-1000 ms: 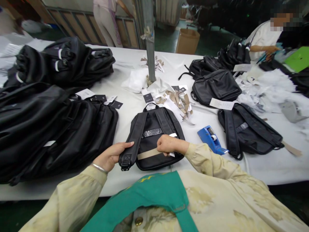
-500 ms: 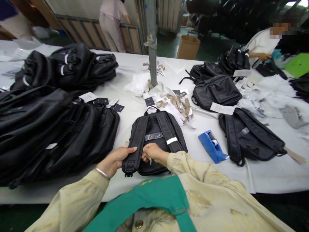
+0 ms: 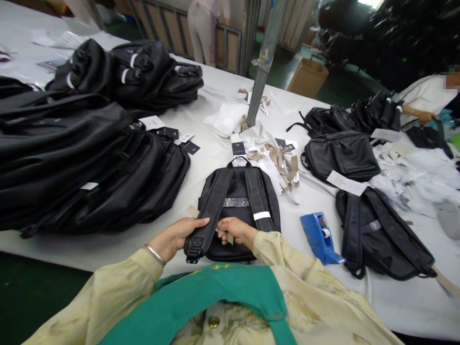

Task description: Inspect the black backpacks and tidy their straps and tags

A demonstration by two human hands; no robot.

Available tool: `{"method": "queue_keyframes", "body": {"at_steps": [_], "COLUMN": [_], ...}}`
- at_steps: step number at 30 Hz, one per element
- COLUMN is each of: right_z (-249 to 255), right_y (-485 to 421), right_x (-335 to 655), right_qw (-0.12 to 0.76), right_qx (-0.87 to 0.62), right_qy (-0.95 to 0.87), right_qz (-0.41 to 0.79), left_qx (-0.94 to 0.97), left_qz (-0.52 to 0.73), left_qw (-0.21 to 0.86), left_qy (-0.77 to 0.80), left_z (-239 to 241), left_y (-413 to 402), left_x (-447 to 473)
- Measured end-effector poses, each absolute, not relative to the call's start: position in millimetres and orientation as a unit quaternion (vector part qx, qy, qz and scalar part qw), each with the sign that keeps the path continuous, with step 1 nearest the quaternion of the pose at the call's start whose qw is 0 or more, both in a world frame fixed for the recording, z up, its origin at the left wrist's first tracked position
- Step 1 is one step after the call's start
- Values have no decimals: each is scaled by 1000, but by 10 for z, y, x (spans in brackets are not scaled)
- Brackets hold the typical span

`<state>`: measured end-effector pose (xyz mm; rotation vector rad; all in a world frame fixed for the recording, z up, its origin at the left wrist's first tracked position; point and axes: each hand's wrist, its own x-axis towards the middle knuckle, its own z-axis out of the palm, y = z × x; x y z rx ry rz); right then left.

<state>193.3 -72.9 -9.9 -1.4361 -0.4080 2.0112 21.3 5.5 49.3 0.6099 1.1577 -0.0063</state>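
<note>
A black backpack (image 3: 235, 184) lies straps up in front of me, its top loop pointing away. My left hand (image 3: 179, 233) grips the lower part of its left shoulder strap (image 3: 216, 194), thumb on top and fingers hidden underneath. Close beside that strap, my right hand (image 3: 237, 231) pinches a small beige paper strip (image 3: 229, 238). A white band (image 3: 261, 215) wraps the right strap, while the left strap shows none. Clear plastic wrapping (image 3: 235, 202) crosses the back panel. A black hang tag (image 3: 237, 148) lies above the top loop.
Black backpacks (image 3: 72, 158) are piled at left. Paper scraps (image 3: 283, 165) lie beyond my backpack, near a metal post (image 3: 264, 67). To the right are a blue tape dispenser (image 3: 321, 238) and another strapped backpack (image 3: 386, 235). A co-worker's hand (image 3: 426, 116) handles black material at far right.
My view has tilted and shifted, so the table appears slanted. More of the beige strip shows below my right fingers. My left hand keeps its hold on the strap.
</note>
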Motion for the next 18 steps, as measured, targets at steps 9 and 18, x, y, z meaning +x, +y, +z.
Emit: {"method": "queue_keyframes", "body": {"at_steps": [9, 18], "right_z": [158, 479], "right_y": [-433, 8], "right_x": [2232, 2132], "right_qw": [186, 132], "right_qx": [-573, -537], "right_qy": [-329, -422], "right_qz": [727, 718], "left_qx": [319, 493], "left_qz": [34, 67], "left_qw": [740, 632], "left_qy": [591, 595], "left_z": [440, 408], "left_y": [64, 7], "left_x": [209, 244]}}
